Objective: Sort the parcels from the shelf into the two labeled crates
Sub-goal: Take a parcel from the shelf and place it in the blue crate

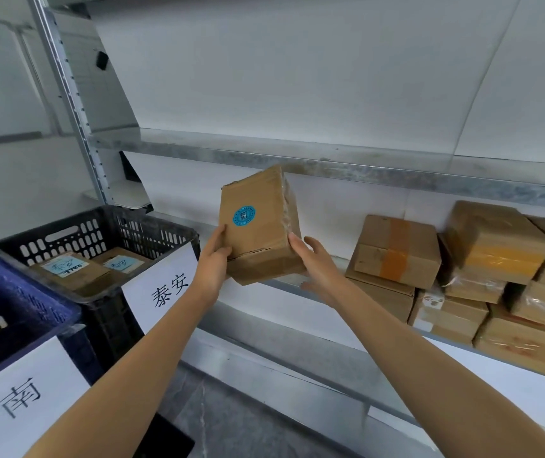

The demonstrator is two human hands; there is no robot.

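Cardboard parcel [257, 226] with a round blue sticker is held up in front of the shelf [340, 262], the left hand [213, 259] pinching its lower left edge and the right hand [314, 259] cupping its lower right corner, the fingers behind mostly hidden. To the left stand a black crate [106, 223] holding two parcels and a blue crate [16, 292], its paper label [16, 401] cut off by the frame.

Between the black crate [152, 218] on the left and the stacked cartons [396, 252] on the right, the lower shelf board [264, 309] lies open, and the lifted carton [257, 226] hangs in that gap. Overhead, the upper shelf's metal edge [330, 163] caps the height. The black crate is open from above, two labelled parcels [76, 269] low on its floor; the blue crate [33, 292] just beside it is open-topped too.
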